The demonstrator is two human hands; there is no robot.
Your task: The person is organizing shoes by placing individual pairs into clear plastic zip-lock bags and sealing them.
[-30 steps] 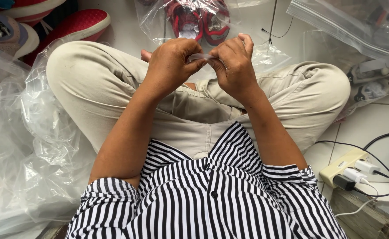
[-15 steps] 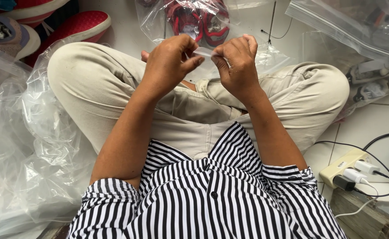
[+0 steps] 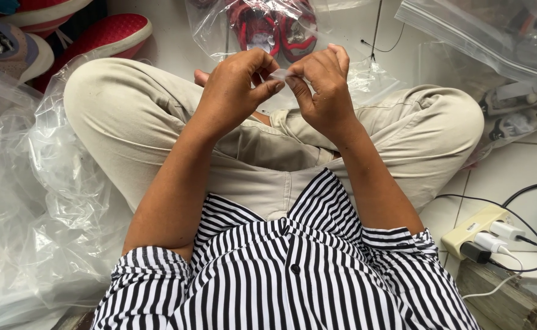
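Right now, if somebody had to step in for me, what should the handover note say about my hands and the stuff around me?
Left hand: fingers pinched on the small clear strip, held above the lap.
Right hand: pinching the same strip from the other side.
Things: bagged red shoes lie on the floor just beyond the hands; loose clear bags are piled at the left; another bagged pair is at the right.
Done: one pair of red shoes sits inside a bag.
Left: the strip is in both hands, not yet stuck to or set on anything.

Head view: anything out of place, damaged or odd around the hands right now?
Nothing looks damaged or spilled. The left hand and right hand pinch a small clear strip between them. Crumpled clear bags are heaped at the person's left, and a power strip with plugs lies on the floor tiles at their right.
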